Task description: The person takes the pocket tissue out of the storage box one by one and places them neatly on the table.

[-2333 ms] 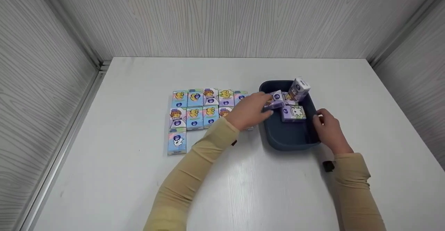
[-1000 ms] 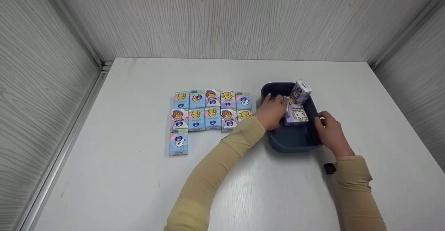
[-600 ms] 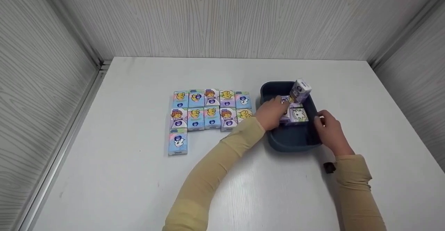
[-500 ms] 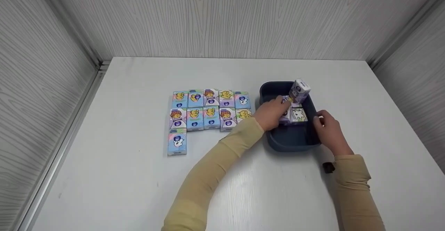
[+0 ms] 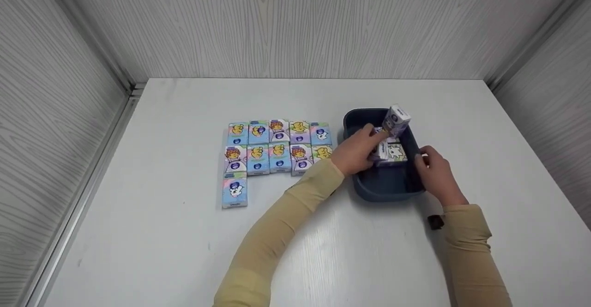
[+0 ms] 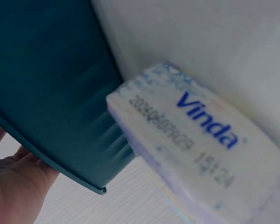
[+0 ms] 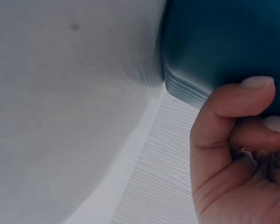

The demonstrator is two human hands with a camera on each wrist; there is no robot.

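My left hand point(image 5: 358, 150) reaches over the left rim of a dark blue plastic bin point(image 5: 388, 196) and grips a small tissue pack point(image 5: 381, 152), whose white end shows. In the left wrist view, only part of this hand point(image 6: 18, 191) appears beyond the bin's edge; its fingertips are hidden. Beside the held pack lies a purple pack with a white cartoon figure point(image 5: 396, 153). Another pack point(image 5: 396, 120) stands upright in the bin's back right corner. My right hand point(image 5: 436, 175) holds the bin's right wall, its fingers point(image 7: 242, 100) curled against the outside.
Left of the bin, several tissue packs point(image 5: 280, 157) lie flat on the white table point(image 5: 161, 168) in two rows, with one pack point(image 5: 235, 191) in front at the left. A Vinda pack point(image 6: 200, 140) stands close to the left wrist camera. Wood-grain panels point(image 5: 304, 30) enclose the table.
My left hand has moved from the bin's left edge into it with a pack, which lay flatter half a second ago and now shows its white end. The right hand stays on the bin.
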